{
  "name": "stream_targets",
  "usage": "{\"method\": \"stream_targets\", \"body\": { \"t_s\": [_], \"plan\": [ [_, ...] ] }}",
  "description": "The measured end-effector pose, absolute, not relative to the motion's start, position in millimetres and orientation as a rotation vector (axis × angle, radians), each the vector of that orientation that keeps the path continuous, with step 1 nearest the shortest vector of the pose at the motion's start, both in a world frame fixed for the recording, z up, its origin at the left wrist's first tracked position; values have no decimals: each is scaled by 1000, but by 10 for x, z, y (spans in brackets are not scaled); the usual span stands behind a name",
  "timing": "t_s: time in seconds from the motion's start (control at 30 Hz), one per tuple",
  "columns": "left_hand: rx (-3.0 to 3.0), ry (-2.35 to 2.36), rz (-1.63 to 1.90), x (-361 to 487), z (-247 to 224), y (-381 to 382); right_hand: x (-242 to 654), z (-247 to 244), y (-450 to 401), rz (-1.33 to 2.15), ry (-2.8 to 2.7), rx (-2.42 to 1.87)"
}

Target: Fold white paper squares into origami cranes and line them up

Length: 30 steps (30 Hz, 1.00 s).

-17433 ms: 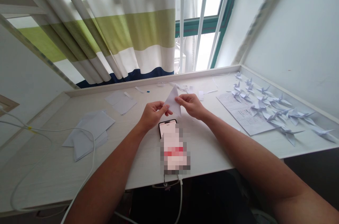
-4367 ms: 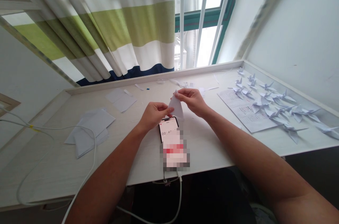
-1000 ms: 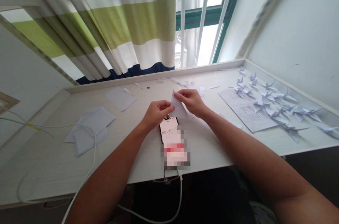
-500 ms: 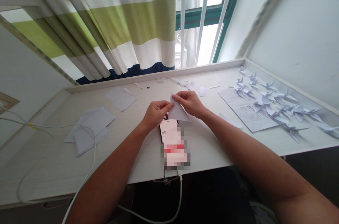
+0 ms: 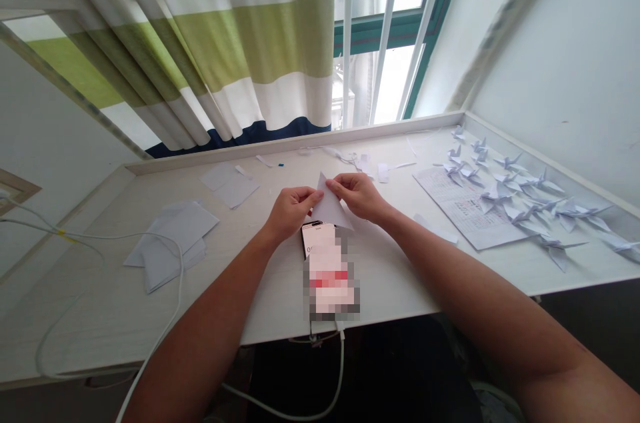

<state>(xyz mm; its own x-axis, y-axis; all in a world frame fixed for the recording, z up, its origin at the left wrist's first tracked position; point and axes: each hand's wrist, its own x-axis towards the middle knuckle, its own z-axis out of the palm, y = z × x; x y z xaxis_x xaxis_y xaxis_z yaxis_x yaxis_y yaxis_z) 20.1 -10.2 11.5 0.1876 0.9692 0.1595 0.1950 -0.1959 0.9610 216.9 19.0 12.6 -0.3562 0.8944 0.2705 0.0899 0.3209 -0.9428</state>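
Together, left hand point(image 5: 290, 211) and right hand point(image 5: 359, 196) pinch folded paper point(image 5: 330, 208).

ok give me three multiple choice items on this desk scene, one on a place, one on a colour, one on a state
1. Where do the paper cranes lie?
A. right side of the desk
B. left side
C. on the phone

2. What colour is the window frame?
A. red
B. green
C. black

3. How is the folded paper held?
A. flat under one palm
B. lying untouched
C. pinched by both hands

Answers: 1 A, they sit along the right wall; 2 B, the frame is green; 3 C, left hand and right hand both grip it above the phone.
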Motion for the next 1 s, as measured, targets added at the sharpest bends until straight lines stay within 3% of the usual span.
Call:
{"method": "stream_targets", "body": {
  "t_s": [0.5, 1.0],
  "plan": [
    [1528, 1181, 1235, 203, 104, -96, 2162, 125, 151, 1212, -1739, -903],
    [1404, 1186, 1044, 164, 134, -88, 2183, 103, 207, 1243, -1689, -893]
  ]
}}
